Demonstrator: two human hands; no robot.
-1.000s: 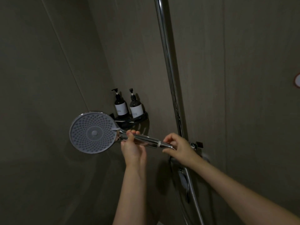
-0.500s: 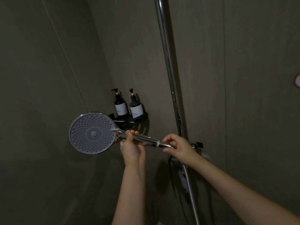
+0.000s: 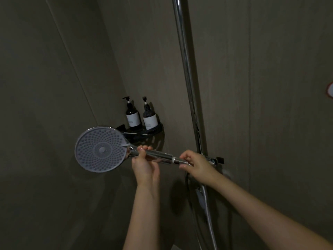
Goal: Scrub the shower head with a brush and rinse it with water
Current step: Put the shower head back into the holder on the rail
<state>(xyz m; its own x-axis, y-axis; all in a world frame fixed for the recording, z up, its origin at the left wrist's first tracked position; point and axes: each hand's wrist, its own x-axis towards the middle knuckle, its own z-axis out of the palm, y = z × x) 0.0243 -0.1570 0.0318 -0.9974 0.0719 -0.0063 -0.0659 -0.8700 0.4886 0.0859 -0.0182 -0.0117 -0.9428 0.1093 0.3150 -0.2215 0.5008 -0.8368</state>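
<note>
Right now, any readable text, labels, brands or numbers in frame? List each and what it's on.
None legible.
Left pump bottle: white label, print too small and blurred to read.
Right pump bottle: white label, print likewise unreadable.
Shower head: no marking visible.
Red-rimmed white shape at the right edge: cut off, no text discernible.

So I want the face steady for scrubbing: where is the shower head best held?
Hold the shower head by its straight chrome handle, coming from below as the left hand does near the neck. The round face is too wide to grip and must stay bare.
</note>
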